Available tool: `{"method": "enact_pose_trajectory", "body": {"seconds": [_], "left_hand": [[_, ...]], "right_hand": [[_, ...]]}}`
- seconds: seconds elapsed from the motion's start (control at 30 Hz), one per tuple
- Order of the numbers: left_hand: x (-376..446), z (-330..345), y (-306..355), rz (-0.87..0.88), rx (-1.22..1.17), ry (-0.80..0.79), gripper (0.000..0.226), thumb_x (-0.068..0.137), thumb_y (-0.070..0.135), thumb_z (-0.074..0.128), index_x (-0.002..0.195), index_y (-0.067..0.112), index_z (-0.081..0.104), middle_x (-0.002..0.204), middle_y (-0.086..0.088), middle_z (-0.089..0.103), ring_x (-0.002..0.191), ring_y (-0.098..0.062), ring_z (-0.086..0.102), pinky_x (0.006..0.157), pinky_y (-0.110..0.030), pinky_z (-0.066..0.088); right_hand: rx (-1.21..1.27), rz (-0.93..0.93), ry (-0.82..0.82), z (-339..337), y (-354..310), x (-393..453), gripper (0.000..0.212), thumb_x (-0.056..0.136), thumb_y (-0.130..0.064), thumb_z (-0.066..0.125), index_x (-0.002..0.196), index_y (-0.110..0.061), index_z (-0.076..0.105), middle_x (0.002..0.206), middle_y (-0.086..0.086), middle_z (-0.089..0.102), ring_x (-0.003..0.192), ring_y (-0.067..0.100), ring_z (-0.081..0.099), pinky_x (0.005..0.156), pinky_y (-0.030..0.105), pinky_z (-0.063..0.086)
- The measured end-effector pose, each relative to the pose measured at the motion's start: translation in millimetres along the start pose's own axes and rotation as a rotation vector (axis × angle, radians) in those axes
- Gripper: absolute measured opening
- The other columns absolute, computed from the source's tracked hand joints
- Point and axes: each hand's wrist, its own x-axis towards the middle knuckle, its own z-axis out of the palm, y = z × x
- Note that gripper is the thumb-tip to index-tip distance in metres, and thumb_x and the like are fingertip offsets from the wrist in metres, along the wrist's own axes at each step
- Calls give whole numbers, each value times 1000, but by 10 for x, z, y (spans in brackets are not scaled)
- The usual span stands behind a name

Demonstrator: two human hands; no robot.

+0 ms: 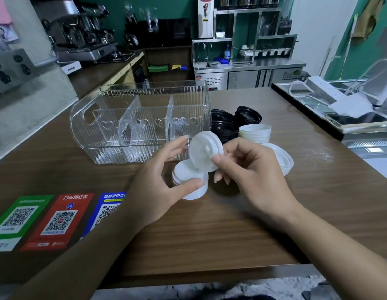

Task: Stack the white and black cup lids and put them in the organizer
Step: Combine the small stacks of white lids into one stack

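two hands, white lids, beside clear organizer [140, 118].
right hand [251, 169] pinches tilted white lid [204, 153]; left hand [160, 180] grips white lid stack [189, 180].

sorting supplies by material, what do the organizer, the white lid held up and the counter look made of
Organizer: clear rigid plastic, likely acrylic; see-through ribbed walls, glossy highlights.
White lid pinched by the right hand: thin moulded plastic, slightly translucent, faint sheen.
Counter: brown wood grain, matte; real wood or laminate cannot be told.
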Motion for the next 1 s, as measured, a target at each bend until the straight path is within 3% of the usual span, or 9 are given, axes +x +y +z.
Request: {"method": "enact_pose_trajectory", "body": {"seconds": [0.1,0.23,0.33,0.43,0.53,0.67,0.83,0.93,1.0], "left_hand": [[-11,23,-9,65,-44,23,99,82,35,103,166,28,52,154,9,71,146,-20,67,122,-53,53],[-14,21,-30,140,-32,71,95,79,31,103,163,28,57,148,4,72,137,-28,70,113,-58,58],[2,4,-47,150,-8,95,91,79,36,102,160,31,61,145,4,72,133,-30,70,111,-58,58],[-12,-14,-27,154,18,63,86,80,33,100,158,26,64,142,6,70,133,-28,69,113,-52,56],[-26,-40,12,149,69,22,82,82,31,102,155,27,66,138,13,70,132,-20,67,112,-42,55],[-31,-63,18,148,133,0,82,81,29,101,155,28,66,140,12,72,134,-20,67,112,-38,54],[-22,-88,-35,53,147,-85,111,76,45,103,171,37,46,156,22,63,151,-6,56,121,-25,44],[-9,-96,-58,-33,153,-141,125,66,64,100,173,45,38,154,35,57,146,13,53,121,-17,42],[-8,-84,-80,-63,169,-156,125,65,68,100,171,49,37,149,35,60,141,16,55,123,-21,44]], "right_hand": [[237,84,-83,-2,-22,48,20,102,-10,74,98,9,69,78,29,76,67,32,71,62,33,57],[309,99,-171,19,-15,44,19,97,-7,78,106,6,70,83,30,77,70,30,73,63,31,57],[216,15,-111,50,0,39,42,88,-7,88,126,-4,70,104,19,81,79,38,73,69,43,60],[-58,-102,-66,-2,28,25,69,84,-12,97,144,-16,65,129,3,76,112,31,73,93,55,58],[-254,-167,-109,-41,25,-7,74,87,-21,96,153,-22,63,144,-9,71,136,24,65,112,41,52],[-340,-226,-195,-19,23,-17,60,96,-20,88,152,-17,66,151,-13,68,147,12,59,124,31,44],[-424,-211,-129,-3,80,-27,50,95,-28,89,141,-17,74,149,-14,70,142,0,61,121,25,46],[-444,-161,-84,10,96,-25,49,93,-37,90,137,-20,77,143,-16,73,136,-2,64,116,21,48],[-488,-148,-74,19,108,-24,48,92,-42,90,134,-23,78,139,-18,75,131,-1,67,111,21,50]]}}
